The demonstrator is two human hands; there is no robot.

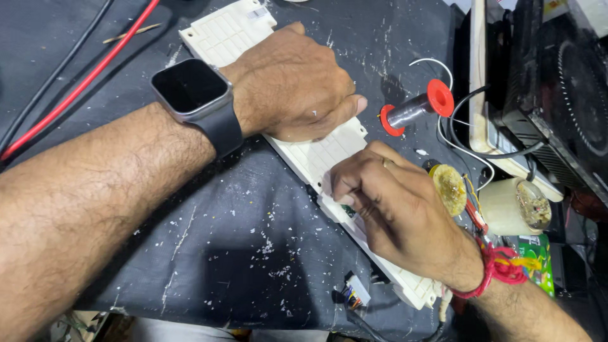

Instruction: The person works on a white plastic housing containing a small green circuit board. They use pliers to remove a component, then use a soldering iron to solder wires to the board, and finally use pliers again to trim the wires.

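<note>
Head view: two hands, left hand (294,85) and right hand (389,199), press one white panel (316,155).

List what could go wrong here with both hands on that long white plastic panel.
1. The white panel runs out toward the near edge of the dark mat; if the left hand lifts, it might tip or slide off.
2. The right hand works close to the open flux tin and solder spool; an elbow shift could knock them.
3. The small wired connector may snag.

red solder spool (418,109), red cable (82,79), white jar (513,206), small connector plug (354,292)
</note>
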